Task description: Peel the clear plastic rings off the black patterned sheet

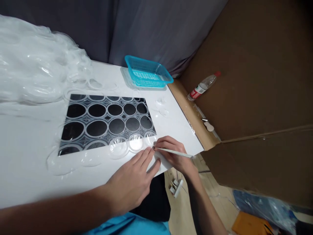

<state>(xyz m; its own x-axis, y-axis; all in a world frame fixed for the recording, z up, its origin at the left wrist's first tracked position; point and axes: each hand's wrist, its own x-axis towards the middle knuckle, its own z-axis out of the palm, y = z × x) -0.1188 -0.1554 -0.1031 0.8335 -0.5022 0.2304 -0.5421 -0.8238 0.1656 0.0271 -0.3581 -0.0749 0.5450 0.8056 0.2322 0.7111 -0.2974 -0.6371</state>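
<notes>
"Clear film sheet (95, 159), where does it lie?"

"Flat on the white table (29, 169), over the black panel (107, 125), with its near corner at the table edge under both hands."

"How much looks finished?"

"Most rings over the panel show bare dark centres. In the near row two glossy discs (135, 142) sit in place, perhaps more to their left, though glare makes that hard to tell. A few loose discs (162, 107) lie near the blue basket (148, 73)."

"And the hands?"

"Left hand (133, 182) is spread flat, fingers straight, pressing the sheet. Right hand (172, 153) is pinched on a thin white stick (174, 152), its tip at the sheet beside the left fingertips."
</notes>
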